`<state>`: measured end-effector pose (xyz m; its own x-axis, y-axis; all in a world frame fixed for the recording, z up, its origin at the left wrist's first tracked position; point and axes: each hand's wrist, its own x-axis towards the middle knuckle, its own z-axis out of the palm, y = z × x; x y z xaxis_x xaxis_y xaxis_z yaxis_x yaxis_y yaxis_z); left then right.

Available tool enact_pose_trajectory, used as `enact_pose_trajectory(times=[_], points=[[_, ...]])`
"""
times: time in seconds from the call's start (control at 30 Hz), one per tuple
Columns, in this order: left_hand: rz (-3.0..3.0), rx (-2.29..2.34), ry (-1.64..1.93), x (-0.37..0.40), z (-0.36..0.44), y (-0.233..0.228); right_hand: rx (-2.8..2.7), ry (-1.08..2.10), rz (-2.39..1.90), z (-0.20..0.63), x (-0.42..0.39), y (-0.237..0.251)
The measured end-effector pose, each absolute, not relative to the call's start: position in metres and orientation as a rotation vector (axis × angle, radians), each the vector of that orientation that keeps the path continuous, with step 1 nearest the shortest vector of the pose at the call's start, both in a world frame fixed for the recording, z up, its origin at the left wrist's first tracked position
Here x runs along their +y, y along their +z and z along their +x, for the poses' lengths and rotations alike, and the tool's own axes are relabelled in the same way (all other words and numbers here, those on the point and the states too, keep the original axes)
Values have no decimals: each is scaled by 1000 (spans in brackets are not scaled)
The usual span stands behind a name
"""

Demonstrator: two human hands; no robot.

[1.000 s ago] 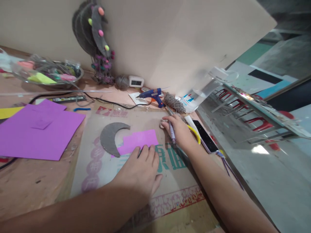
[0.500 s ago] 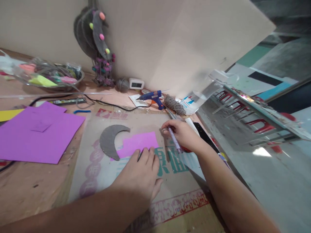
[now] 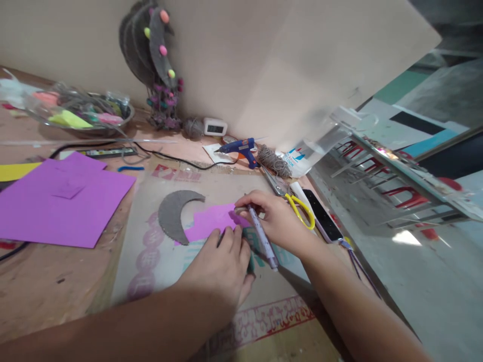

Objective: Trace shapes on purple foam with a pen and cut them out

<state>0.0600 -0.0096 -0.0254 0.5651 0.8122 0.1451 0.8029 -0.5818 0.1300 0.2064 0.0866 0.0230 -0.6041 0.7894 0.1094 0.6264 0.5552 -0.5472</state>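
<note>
My left hand (image 3: 226,266) lies with fingers stretched over the lower edge of a small magenta paper (image 3: 209,221). A thin dark gap or sliver, which I cannot make out, shows between two of its fingers. My right hand (image 3: 271,216) is closed round a pale purple patterned pen (image 3: 263,241), above the paper's right end. A small greyish thing (image 3: 240,210) shows at its fingertips, too small to name. A grey crescent moon (image 3: 174,216) lies left of the paper, overlapping its left end. Beneath everything is a printed translucent sheet (image 3: 143,241).
Scissors with yellow handles (image 3: 301,208) and a phone (image 3: 322,216) lie to the right. Behind are a blue glue gun (image 3: 239,147), grey yarn (image 3: 273,162) and a small clock (image 3: 215,127). Purple sheets (image 3: 64,211) and a metal bowl (image 3: 90,129) stand left; a crescent decoration (image 3: 151,50) hangs behind.
My right hand has moved left with the pen, from beside the magenta paper to over its right end. The yellow scissor handles now show. My left hand keeps its place on the paper.
</note>
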Motion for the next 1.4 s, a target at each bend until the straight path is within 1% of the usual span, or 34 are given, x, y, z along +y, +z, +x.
enact_pose_trajectory(times=[0.23, 0.33, 0.43, 0.5, 0.67, 0.83, 1.0, 1.2, 1.33, 1.4], points=[[2708, 1372, 126, -4, 60, -12, -2561, 675, -1103, 201, 79, 14], [2726, 1374, 113, -5, 60, -10, -2614, 539, -1106, 198, 81, 4], [2740, 1413, 171, -8, 60, -13, -2659, 372, -1081, 197, 86, -3], [2735, 1424, 206, -9, 59, -14, -2666, 318, -1061, 196, 87, -3], [2739, 1352, 169, -7, 59, -13, -2710, 481, -1041, 196, 79, 6], [2705, 1377, 214, -6, 58, -12, -2708, 315, -1049, 194, 83, 2], [2724, 1347, 188, -6, 57, -10, -2692, 503, -1071, 197, 78, 9], [2708, 1359, 233, -7, 57, -13, -2659, 386, -1108, 193, 83, 4], [2711, 1379, 240, -7, 58, -13, -2646, 550, -1057, 197, 81, 6], [2713, 1368, 218, -6, 58, -11, -2652, 580, -1061, 198, 79, 7]])
